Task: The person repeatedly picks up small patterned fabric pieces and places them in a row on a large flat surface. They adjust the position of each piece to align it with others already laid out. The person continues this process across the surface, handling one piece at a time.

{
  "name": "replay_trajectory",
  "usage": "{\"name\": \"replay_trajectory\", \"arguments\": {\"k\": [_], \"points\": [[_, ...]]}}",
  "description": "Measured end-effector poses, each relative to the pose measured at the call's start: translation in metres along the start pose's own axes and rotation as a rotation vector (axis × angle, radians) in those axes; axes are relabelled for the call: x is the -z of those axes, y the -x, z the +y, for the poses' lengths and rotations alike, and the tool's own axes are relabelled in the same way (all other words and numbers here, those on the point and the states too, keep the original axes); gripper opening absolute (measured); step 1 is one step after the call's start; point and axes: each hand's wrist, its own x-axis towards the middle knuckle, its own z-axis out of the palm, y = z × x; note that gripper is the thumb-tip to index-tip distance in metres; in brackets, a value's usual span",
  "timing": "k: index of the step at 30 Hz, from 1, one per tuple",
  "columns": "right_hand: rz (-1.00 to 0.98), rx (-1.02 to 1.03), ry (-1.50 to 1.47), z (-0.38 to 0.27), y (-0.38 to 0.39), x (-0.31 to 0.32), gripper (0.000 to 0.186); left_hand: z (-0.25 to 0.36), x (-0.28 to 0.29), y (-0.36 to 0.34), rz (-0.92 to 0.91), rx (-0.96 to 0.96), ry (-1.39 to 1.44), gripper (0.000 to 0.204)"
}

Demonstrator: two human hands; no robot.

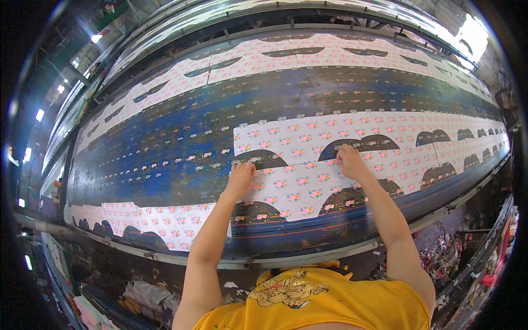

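A white fabric piece with pink flowers (297, 187), its lower edge cut in arches, lies on the long, dark blue-stained table (148, 154). My left hand (241, 176) pinches its upper left corner. My right hand (350, 159) grips the same upper edge farther right, fingers curled. Just above it lies another floral piece (291, 132), with dark arched openings where the table shows through. A further floral piece (187, 223) lies lower left, beside my left forearm.
More floral strips (286, 60) lie along the table's far side, below a metal rail (258, 19). A metal bar (159, 256) runs along the near edge. Crumpled scraps (401, 258) lie under the table at right, and a bundle of pale material (148, 297) at lower left.
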Motion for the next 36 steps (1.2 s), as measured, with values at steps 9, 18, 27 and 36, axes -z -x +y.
{"name": "replay_trajectory", "arguments": {"k": [9, 18, 27, 36], "points": [[-0.132, 0.009, 0.055, -0.011, -0.005, 0.006, 0.013, 0.004, 0.007, 0.012, 0.083, -0.049, 0.142, 0.007], [0.061, -0.001, 0.216, -0.038, 0.051, 0.012, 0.011, 0.051, 0.026, 0.051, 0.231, -0.093, 0.069, 0.017], [0.173, 0.086, 0.263, -0.100, 0.084, 0.113, 0.021, 0.075, 0.110, 0.079, 0.357, -0.313, -0.064, 0.016], [0.181, 0.139, 0.158, -0.028, -0.011, 0.091, 0.024, 0.036, 0.094, -0.020, 0.338, -0.246, -0.212, 0.015]]}}
